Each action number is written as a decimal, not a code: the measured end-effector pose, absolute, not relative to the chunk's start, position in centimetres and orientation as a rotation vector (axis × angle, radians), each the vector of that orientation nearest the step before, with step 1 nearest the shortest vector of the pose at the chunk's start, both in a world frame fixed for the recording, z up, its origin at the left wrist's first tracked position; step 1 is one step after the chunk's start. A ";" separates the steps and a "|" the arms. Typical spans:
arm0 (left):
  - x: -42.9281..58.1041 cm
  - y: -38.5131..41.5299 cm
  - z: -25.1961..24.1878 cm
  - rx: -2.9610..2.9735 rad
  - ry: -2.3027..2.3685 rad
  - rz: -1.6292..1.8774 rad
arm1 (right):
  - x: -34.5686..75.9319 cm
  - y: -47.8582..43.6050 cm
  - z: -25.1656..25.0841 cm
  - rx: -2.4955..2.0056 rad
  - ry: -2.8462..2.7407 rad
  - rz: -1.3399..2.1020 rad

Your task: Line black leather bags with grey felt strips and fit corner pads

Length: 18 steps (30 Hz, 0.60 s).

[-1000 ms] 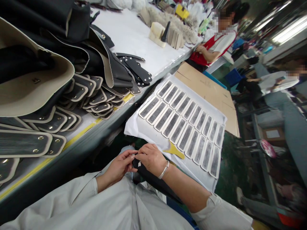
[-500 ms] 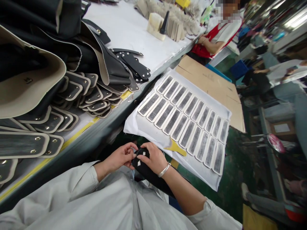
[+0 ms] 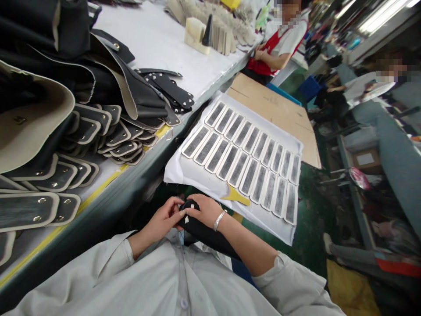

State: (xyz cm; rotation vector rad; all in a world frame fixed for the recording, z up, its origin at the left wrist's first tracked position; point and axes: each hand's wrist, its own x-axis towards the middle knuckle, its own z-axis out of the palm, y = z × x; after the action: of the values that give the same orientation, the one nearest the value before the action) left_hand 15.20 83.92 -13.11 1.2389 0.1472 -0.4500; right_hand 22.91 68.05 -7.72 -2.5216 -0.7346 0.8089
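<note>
Two rows of grey rectangular strips with pale borders [image 3: 245, 151] lay on a white sheet [image 3: 194, 173] spread over a board beside the long white tabletop [image 3: 171, 39]. On that tabletop, stacks of black leather tabs with metal rivets [image 3: 66, 173] fanned toward the near edge, under folded black leather panels with beige lining [image 3: 131, 94]. A brown cardboard sheet [image 3: 279, 112] lay beyond the white sheet. A yellow tab-shaped piece [image 3: 235, 196] rested on the sheet's near edge, just beside the last strips. Farther off, a co-worker in a red apron [image 3: 274, 48] sat at the tabletop's far end.

Smallest and nearest, a black leather strap end [image 3: 192, 217] with small white patches on its face sat low over the lap, between both hands and just short of the white sheet. The right hand [image 3: 205, 208], wearing a silver bangle, lay over the strap's tip, its grip closed on the leather. The left hand [image 3: 164, 219] met it from the other side, fingertips [image 3: 179, 213] pinched together against the strap's edge near a white patch.

Risk, as a judgement: the strap was held unsupported over the lap, so a slackened pinch could let it slide toward the floor. A small white patch might lift or crease under sideways finger pressure. An elbow swing could nudge the overhanging sheet and disorder the strips.
</note>
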 end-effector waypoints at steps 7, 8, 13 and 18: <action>15.3 83.6 -13.5 1.376 0.108 -0.400 | 22.3 64.2 -7.2 -2.643 -0.607 0.808; 15.3 83.5 -13.4 1.388 0.121 -0.398 | 22.1 63.2 -6.8 -2.628 -0.602 0.832; 15.3 83.2 -12.7 1.381 0.167 -0.434 | 20.4 57.5 -5.3 -2.555 -0.496 0.940; 15.1 83.1 -13.2 1.387 0.188 -0.448 | 18.4 52.1 -3.9 -2.580 -0.332 0.960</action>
State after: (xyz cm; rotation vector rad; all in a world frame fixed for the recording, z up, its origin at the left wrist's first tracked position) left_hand 15.08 83.15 -13.18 1.3866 0.1876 -0.4476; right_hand 18.37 52.06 -3.90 -2.5805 -0.3318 0.9601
